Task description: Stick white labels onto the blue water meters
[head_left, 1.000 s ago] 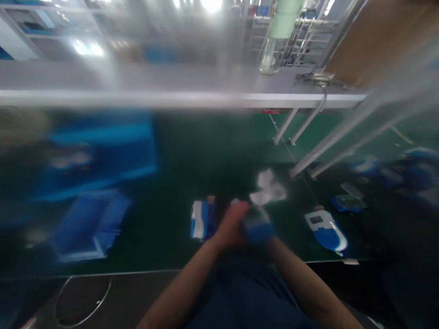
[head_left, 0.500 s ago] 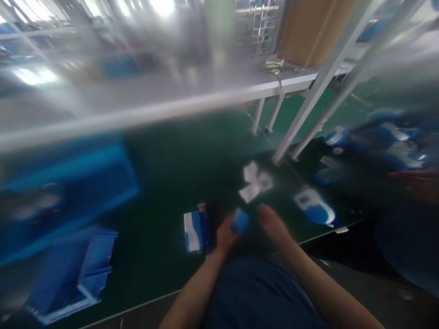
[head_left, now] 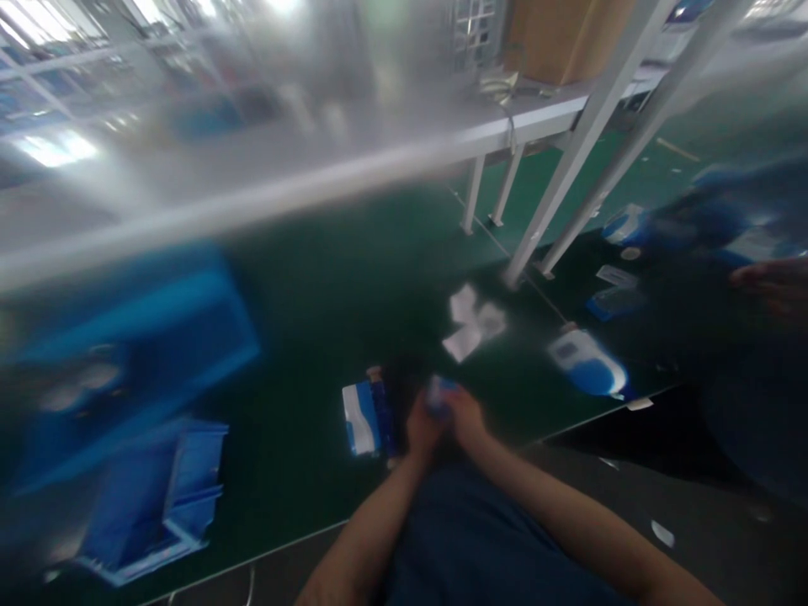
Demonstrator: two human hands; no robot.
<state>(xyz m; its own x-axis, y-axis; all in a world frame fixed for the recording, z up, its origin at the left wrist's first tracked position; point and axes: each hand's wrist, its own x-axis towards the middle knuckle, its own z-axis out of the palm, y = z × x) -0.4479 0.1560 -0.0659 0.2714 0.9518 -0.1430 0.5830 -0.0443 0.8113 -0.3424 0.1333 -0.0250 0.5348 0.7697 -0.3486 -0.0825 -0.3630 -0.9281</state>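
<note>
Close to my body, a small blue-and-white piece (head_left: 437,394) is between my two hands; blur hides its exact kind. My left hand (head_left: 424,425) is wrapped round it from the left. My right hand (head_left: 465,414) is closed against its right side, fingers partly hidden. Just left of my hands, a blue-and-white plastic housing (head_left: 361,418) lies on the green mat (head_left: 303,353), with a dark blue part (head_left: 382,412) beside it. Beyond my hands sit several white pieces (head_left: 464,338), blurred.
Blue bins (head_left: 189,480) stand at the left, the farther bin (head_left: 236,316) holding blurred metallic parts. A blue-and-white device (head_left: 587,362) lies to the right. Metal posts (head_left: 549,194) rise by a shelf (head_left: 429,160) with a cardboard box (head_left: 561,42). Another person's hand (head_left: 773,282) shows at far right.
My right hand has moved left and closed in on the blue-and-white piece in my left hand. Before, the hands were apart. The view has shifted slightly.
</note>
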